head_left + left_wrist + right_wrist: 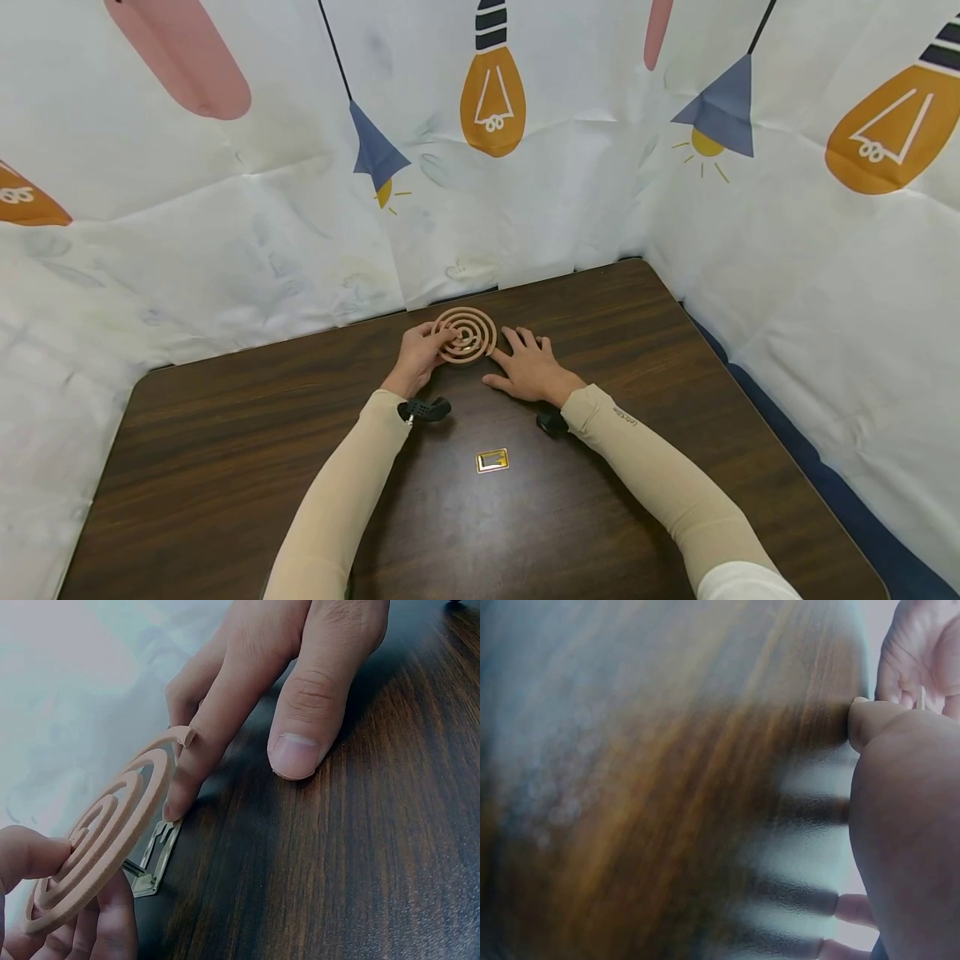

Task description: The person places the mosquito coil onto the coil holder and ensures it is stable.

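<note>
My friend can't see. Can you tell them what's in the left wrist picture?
A left hand holds a tan spiral coil, tilted, between its thumb and fingers. The right hand is at the top, with one fingertip at the end of a small metal frame on a dark wood-grain table.

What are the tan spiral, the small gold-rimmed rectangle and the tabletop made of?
Spiral: matte, perhaps pressed powder or fibre; its surface looks dry and slightly grainy.
Rectangle: probably thin, polished metal, judging by its bright golden glint.
Tabletop: wood or wood-look laminate, hard to tell; dark streaked grain, glossy sheen.
</note>
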